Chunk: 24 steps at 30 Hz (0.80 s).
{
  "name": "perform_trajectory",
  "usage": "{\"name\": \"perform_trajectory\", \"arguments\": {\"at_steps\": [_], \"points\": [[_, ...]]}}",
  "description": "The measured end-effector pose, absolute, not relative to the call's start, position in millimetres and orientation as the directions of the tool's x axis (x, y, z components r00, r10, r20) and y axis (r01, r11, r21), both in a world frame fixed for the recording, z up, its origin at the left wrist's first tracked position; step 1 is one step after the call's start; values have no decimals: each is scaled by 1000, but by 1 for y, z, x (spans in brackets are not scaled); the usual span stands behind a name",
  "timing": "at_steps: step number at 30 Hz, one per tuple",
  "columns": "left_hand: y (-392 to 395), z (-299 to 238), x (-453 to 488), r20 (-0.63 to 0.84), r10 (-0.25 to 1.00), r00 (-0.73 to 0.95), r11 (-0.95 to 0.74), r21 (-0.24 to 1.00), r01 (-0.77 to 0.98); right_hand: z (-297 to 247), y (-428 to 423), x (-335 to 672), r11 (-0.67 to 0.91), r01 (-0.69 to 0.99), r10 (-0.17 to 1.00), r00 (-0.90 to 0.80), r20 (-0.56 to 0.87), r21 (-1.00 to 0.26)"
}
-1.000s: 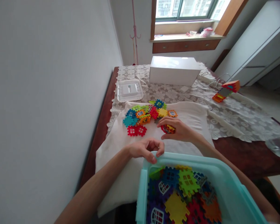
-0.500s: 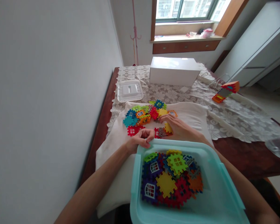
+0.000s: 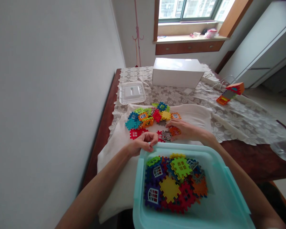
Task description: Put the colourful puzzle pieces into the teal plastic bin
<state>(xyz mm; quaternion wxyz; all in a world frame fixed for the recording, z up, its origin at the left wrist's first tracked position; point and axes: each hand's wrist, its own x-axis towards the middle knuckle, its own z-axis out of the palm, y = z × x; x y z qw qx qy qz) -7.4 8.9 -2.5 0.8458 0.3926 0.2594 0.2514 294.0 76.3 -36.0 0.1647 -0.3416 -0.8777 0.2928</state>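
Observation:
A teal plastic bin (image 3: 224, 197) sits in front of me, partly filled with interlocking building tiles (image 3: 170, 189) in yellow, purple, green, red and orange. At its far left corner, my left hand (image 3: 146, 142) pinches the rim. Beyond the bin, my right hand (image 3: 184, 130) curls its fingers and thumb around an orange window tile (image 3: 174, 131), low over the white cloth (image 3: 193, 113). Beside that tile lie a grey tile (image 3: 167, 136) and a red one, partly covered. A loose pile of tiles (image 3: 146, 116) spreads out to the left, with a red tile (image 3: 135, 133) near my left hand.
Further back on the lace tablecloth (image 3: 154, 95) are a clear plastic lid (image 3: 132, 93) and a white box (image 3: 177, 74). An assembled tile piece (image 3: 230, 93) stands at the right. A clear container (image 3: 284, 150) is at the table's right edge. A wall (image 3: 62, 79) runs along the left.
My right hand has shifted slightly right and nearer to me. The yellow tile beside its fingers no longer shows there, and an orange tile shows instead. My left hand stays on the rim.

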Motion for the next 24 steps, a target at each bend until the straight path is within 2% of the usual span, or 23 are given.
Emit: {"name": "perform_trajectory", "arguments": {"at_steps": [7, 10, 12, 15, 18, 20, 21, 23, 24], "points": [[9, -3, -7, -238, 632, 737, 558, 800, -220, -29, 75, 305, 568, 557, 725, -687, 49, -607], [9, -4, -7, -221, 633, 742, 546, 807, -226, -21, 77, 303, 581, 536, 738, -665, 118, -613], [9, -3, -6, -212, 635, 743, 544, 806, -235, -14, 76, 299, 565, 493, 763, -617, 191, -662], [9, -3, -6, -212, 642, 737, 549, 798, -248, -2, 69, 293, 452, 293, 829, -486, 276, -842], [9, -2, -6, -228, 640, 734, 557, 796, -238, 6, 57, 289, 312, -70, 862, -397, 314, -947], [9, -1, -6, -239, 639, 731, 560, 796, -229, 9, 49, 288, 268, -246, 798, -485, 358, -931], [9, -1, -6, -242, 640, 729, 560, 797, -226, 11, 46, 288, 256, -283, 732, -568, 377, -924], [8, -1, -6, -246, 641, 727, 559, 799, -223, 14, 44, 288, 247, -289, 605, -700, 380, -925], [8, -1, -6, -244, 641, 728, 557, 800, -222, 15, 45, 288, 252, -270, 590, -718, 369, -929]]}}
